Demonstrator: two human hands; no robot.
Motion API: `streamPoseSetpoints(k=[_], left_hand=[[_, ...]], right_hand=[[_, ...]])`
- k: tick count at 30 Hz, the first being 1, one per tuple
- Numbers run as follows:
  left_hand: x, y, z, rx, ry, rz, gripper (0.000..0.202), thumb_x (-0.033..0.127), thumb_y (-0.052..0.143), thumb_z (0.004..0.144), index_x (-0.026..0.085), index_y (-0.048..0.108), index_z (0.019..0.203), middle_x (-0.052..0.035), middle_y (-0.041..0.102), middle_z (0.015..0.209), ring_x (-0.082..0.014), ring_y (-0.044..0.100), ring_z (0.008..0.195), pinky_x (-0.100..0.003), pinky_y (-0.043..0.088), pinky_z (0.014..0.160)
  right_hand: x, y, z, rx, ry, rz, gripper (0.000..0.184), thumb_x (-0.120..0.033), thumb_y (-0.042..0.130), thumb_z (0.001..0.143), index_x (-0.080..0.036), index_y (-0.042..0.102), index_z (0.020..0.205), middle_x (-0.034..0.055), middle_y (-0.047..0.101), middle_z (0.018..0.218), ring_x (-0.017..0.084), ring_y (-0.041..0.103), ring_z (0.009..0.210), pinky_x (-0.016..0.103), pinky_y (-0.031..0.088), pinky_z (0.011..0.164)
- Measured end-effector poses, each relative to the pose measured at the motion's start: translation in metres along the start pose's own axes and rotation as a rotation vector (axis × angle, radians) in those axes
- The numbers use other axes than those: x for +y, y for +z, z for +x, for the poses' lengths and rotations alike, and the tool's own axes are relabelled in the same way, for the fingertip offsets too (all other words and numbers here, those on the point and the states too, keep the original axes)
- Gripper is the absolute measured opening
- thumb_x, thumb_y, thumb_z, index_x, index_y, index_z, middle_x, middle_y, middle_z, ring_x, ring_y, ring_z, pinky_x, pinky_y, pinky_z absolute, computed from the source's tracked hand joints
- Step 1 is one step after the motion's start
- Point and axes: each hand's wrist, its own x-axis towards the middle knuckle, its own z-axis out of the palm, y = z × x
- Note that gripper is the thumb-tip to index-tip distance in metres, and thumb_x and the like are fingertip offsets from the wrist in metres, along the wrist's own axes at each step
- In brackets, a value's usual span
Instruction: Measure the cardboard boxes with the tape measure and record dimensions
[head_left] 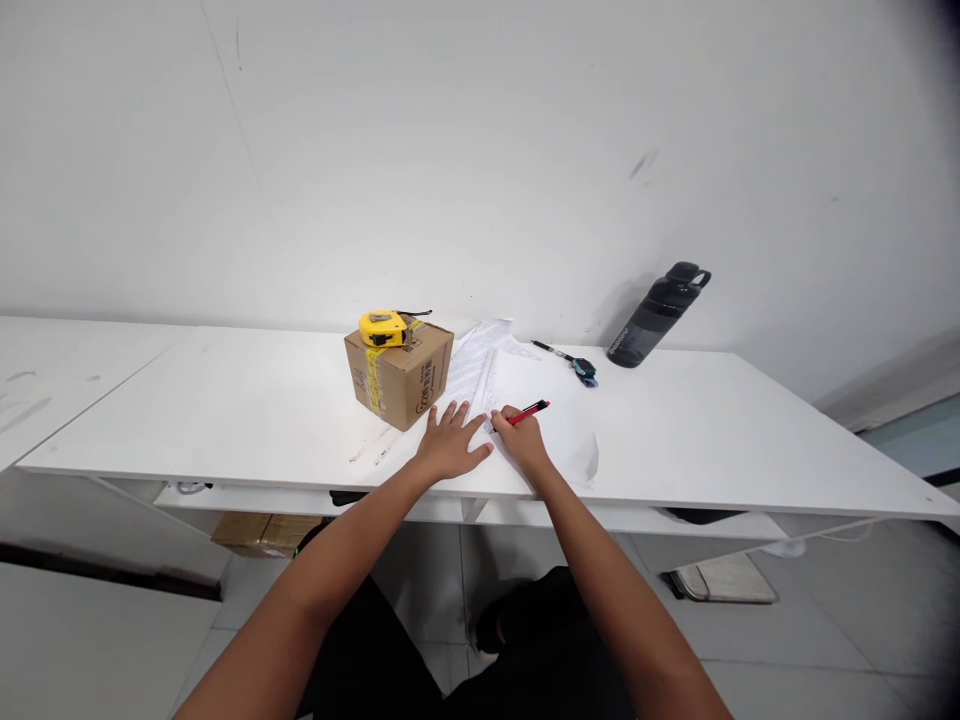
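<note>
While the right hand [520,436] has its fingers clamped on a red pen [531,411] over the paper [525,382], the left hand [450,446] lies flat at the paper's left side, fingers spread, near the carton [420,380]. The paper's lower end sits just beside the desk's [690,440] front edge; open surface extends rightward. Carton print and pale bottle [649,322] lettering: not reliably legible.
</note>
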Motion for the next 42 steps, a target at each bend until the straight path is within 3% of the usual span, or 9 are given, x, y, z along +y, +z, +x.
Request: streamPoseSetpoints(k=[42], left_hand=[[0.0006,0.0008,0.0001,0.007,0.004,0.021,0.069,0.068,0.026,0.09,0.033,0.028,0.15,-0.0039,0.016,0.162,-0.0291,0.008,0.149,-0.057,0.003,0.117]], right_hand=[[0.0007,-0.0007,-0.0002,-0.023,0.019,0.029,0.031,-0.038,0.051,0.078,-0.023,0.04,0.054,-0.0051,0.041,0.05,0.014,0.041,0.056,0.027,0.033,0.058]])
